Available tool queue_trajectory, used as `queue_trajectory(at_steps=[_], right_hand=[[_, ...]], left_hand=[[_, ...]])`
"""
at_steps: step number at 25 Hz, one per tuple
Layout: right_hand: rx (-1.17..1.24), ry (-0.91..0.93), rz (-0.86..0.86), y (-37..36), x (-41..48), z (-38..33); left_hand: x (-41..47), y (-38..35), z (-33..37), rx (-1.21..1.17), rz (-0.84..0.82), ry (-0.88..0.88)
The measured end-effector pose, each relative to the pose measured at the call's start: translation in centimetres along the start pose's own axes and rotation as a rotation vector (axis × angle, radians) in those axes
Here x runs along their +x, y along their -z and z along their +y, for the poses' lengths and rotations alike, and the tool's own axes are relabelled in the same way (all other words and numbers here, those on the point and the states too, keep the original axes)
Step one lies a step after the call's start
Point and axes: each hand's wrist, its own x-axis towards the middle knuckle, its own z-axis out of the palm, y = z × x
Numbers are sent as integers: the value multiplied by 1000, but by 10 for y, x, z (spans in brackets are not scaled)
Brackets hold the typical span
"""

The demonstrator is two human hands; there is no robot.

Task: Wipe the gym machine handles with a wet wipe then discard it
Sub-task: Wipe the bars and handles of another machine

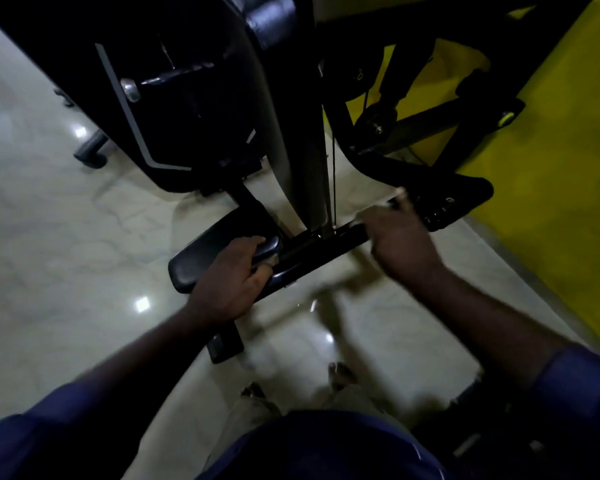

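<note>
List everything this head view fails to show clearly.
Head view:
Wet wipe: only a pale blurred scrap beyond the right hand.
Right hand's fingers: hidden behind the hand itself, motion-blurred.
Handle bar: right end covered by that hand, left end by the gripping left hand.
Machine top: cut off by upper edge.

one view only, worn on the person's head. it faces steeply down and slightly forward, and its wide lens bends the edges of the frame. the person's torso (326,448) and blue sleeves (575,386) fill the bottom edge. the left hand (229,275) and right hand (400,237) sit close to the lens near centre, both on the handle bar (326,242). the machine upright (302,143) rises through the upper middle, pale floor (49,237) spreads left, and a yellow wall (551,168) closes the right. the picture is dim and somewhat smeared.
</note>
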Motion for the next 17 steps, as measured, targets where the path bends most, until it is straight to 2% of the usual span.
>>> queue_trajectory(at_steps=[2, 4, 6, 7, 9, 10, 12, 14, 16, 17], right_hand=[[-214, -220, -71, 23, 16, 37], [-169, -272, -86, 18, 15, 12], [169, -115, 25, -3, -3, -46], [303, 0, 27, -12, -15, -73], [360, 202, 51, -24, -30, -81], [370, 167, 92, -27, -29, -63], [411, -121, 237, -29, -23, -26], [495, -363, 383, -30, -24, -28], [588, -397, 419, -36, -31, -90], [617, -321, 396, -39, -39, -129]], left_hand=[[-1, 0, 1, -15, 16, 7], [-3, 0, 1, -14, 35, 17], [-5, -1, 1, -1, 45, 23], [-5, -3, 0, -5, 47, 43], [-2, -4, -2, -23, 42, 74], [0, -5, -3, -35, 37, 72], [2, -6, -7, -78, 28, 65], [2, -7, -14, -80, 26, 25], [2, -11, -23, -5, 24, -75], [1, -14, -28, 12, 33, -116]])
